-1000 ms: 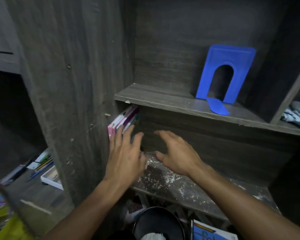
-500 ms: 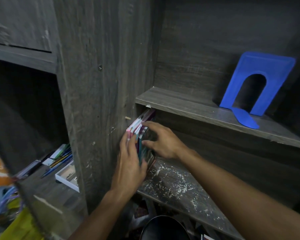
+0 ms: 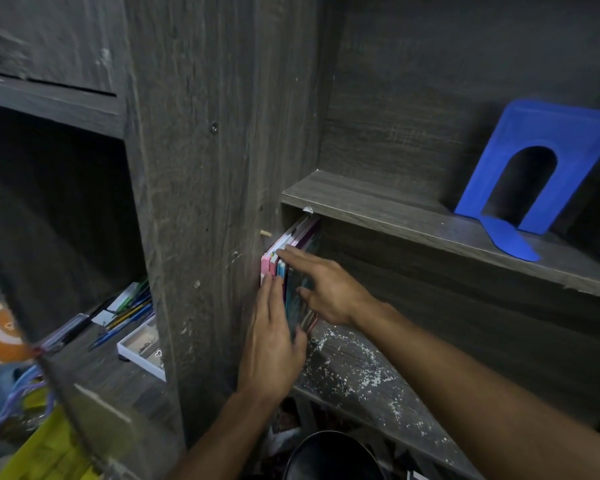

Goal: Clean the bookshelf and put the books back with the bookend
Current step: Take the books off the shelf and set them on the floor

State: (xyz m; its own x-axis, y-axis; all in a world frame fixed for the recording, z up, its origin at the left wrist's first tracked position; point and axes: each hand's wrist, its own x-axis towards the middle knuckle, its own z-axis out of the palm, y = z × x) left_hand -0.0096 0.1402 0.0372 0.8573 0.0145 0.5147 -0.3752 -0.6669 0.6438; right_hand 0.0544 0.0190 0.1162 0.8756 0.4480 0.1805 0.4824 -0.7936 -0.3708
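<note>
While left hand [image 3: 271, 348] lies flat against books [image 3: 298, 233], right hand [image 3: 329, 292] touches them with straight fingers.

Pens [image 3: 132, 311] just beside white tray [image 3: 141, 353], far left; black round object [image 3: 329, 457] at bottom.

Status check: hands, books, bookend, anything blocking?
Left hand flat on spines, right hand touching tops. Books upright, lower shelf left corner. Bookend idle on upper shelf. White debris on lower shelf.
</note>
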